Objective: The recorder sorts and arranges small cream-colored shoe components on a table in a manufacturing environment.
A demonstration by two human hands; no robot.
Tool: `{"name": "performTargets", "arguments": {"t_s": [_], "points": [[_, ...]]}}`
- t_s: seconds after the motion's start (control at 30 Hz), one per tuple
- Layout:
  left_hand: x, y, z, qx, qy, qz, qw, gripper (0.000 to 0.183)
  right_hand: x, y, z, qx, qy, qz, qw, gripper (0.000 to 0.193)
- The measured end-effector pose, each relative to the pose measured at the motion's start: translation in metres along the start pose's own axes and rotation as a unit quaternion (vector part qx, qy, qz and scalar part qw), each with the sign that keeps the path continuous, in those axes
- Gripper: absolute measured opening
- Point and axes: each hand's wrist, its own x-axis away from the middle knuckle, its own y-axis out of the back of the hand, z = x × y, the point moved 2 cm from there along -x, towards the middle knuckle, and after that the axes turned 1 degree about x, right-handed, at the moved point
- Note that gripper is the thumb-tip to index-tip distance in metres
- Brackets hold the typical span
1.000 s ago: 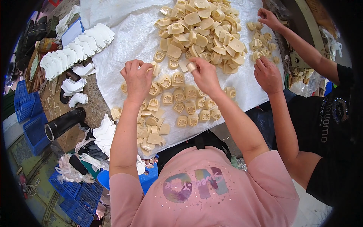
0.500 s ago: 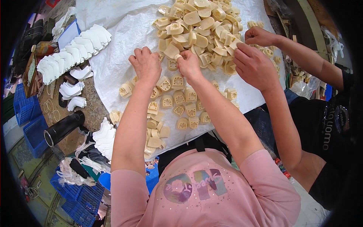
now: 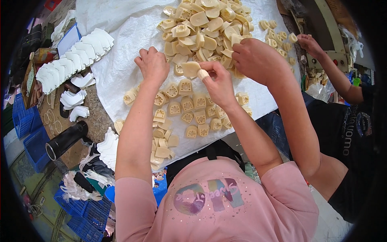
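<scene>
My right hand [image 3: 221, 84] pinches a cream plastic shoe heel [image 3: 189, 69] between thumb and fingers, just in front of the big pile; a pale wrap covers the thumb. To its left, my left hand [image 3: 154, 67] is over the white cloth, fingers bent but apart, with nothing seen in them. The pile of cream heels [image 3: 209, 30] rises beyond my hands. Between my forearms, several heels [image 3: 187, 103] stand with their hollow, ribbed undersides up. A looser heap of cream heels [image 3: 163, 151] lies by my left forearm.
A co-worker's near hand [image 3: 254, 58] reaches to the pile from the right; their far hand [image 3: 309, 43] holds a cream piece beside more heels [image 3: 278, 40]. White curved pieces [image 3: 74, 60], a black cylinder [image 3: 66, 139] and blue crates [image 3: 38, 147] are at left.
My right hand has drawn back from the pile and moved right, with a heel now plainly in its grip. The co-worker's near hand has shifted left over the pile; their far hand has moved right.
</scene>
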Motion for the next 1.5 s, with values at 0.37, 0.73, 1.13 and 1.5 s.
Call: {"name": "performTargets", "arguments": {"t_s": [0.37,0.73,1.13,1.5], "points": [[0.064,0.056,0.035,0.243,-0.02,-0.13,0.961,0.012,0.078,-0.011,-0.019,0.354,0.353,0.095,0.861,0.025],[0.181,-0.003,-0.001,0.148,0.002,-0.141,0.979,0.014,0.083,-0.007,-0.025,0.331,0.309,0.098,0.886,0.029],[0.163,0.001,-0.014,0.161,-0.037,-0.161,0.973,0.021,0.032,0.073,-0.043,0.244,0.064,-0.116,0.961,0.029],[0.024,0.026,-0.082,0.116,-0.052,-0.214,0.969,0.03,0.018,0.068,-0.032,0.265,0.081,-0.133,0.952,0.033]]}}
